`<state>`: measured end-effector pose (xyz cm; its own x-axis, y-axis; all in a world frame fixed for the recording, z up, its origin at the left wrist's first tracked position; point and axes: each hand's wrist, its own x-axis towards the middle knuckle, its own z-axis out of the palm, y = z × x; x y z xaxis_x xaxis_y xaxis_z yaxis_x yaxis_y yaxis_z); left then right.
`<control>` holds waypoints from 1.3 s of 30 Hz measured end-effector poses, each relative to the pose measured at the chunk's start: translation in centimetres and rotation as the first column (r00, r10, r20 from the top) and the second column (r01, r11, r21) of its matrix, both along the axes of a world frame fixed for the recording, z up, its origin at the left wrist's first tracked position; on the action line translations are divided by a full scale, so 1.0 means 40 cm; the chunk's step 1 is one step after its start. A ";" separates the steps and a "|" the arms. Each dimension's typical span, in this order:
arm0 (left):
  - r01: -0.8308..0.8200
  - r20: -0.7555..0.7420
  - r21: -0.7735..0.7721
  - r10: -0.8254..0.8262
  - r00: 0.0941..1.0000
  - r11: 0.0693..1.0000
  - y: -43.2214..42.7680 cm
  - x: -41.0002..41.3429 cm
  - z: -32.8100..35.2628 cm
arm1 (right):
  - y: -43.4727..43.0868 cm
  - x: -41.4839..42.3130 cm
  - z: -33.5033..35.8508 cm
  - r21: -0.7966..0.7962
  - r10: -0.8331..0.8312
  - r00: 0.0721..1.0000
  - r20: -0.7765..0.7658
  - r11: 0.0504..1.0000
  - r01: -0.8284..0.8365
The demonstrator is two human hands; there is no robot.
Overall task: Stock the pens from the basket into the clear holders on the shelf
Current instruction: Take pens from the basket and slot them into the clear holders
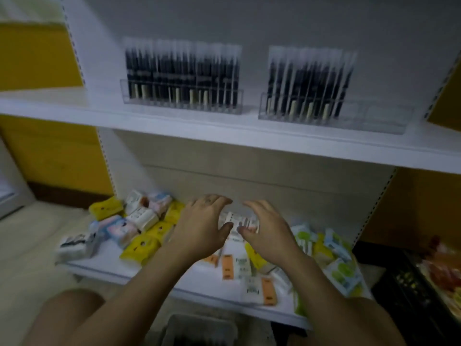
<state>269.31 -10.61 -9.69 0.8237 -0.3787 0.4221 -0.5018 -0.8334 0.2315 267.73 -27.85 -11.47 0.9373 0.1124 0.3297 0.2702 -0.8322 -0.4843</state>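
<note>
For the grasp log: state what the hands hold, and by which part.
Cannot tell: left hand and right hand flank a white packet; blur hides any contact.

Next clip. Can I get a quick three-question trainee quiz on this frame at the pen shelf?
1. True or false: the left hand and the right hand each grip a pen.
2. Which clear holder of pens has free room at its right-hand end? A: the left holder. B: the right holder. C: neither.
3. Fill in: both hands are over the small packets on the ___ shelf.

Key: 1 false, no pen is in either hand; 2 B; 3 lower.
</note>
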 end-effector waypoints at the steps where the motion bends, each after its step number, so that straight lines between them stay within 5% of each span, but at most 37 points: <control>1: -0.017 -0.042 0.004 0.017 0.999 1.000 0.012 -0.002 -0.035 | 0.013 0.004 -0.038 -0.003 0.015 0.999 -0.049 1.000 -0.015; 14: -0.163 -0.560 0.065 0.171 0.810 0.984 0.112 0.015 -0.420 | 0.102 0.017 -0.448 0.023 0.036 0.828 -0.559 0.999 -0.028; 22: -0.189 -0.836 0.076 0.166 0.523 0.979 0.140 -0.024 -0.631 | 0.119 -0.007 -0.640 0.031 0.086 0.614 -0.785 0.995 -0.099; 28: -0.201 -0.913 0.183 0.243 0.328 0.962 0.222 -0.002 -0.757 | 0.130 0.014 -0.738 -0.013 0.041 0.429 -0.903 0.992 -0.122; 35: -0.107 -0.940 0.262 0.279 0.199 0.959 0.205 -0.005 -0.933 | 0.180 0.030 -0.888 -0.018 0.046 0.290 -0.956 0.976 -0.215; 39: -0.052 -0.929 0.305 0.309 0.202 0.951 0.189 -0.009 -1.027 | 0.204 0.033 -0.976 -0.057 -0.003 0.230 -0.973 0.972 -0.229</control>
<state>268.93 -3.04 -50.77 0.5987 -0.1110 -0.7933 0.1689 -0.9506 0.2605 269.06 -19.69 -50.50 0.5018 0.1843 -0.8451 -0.2056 -0.9236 -0.3236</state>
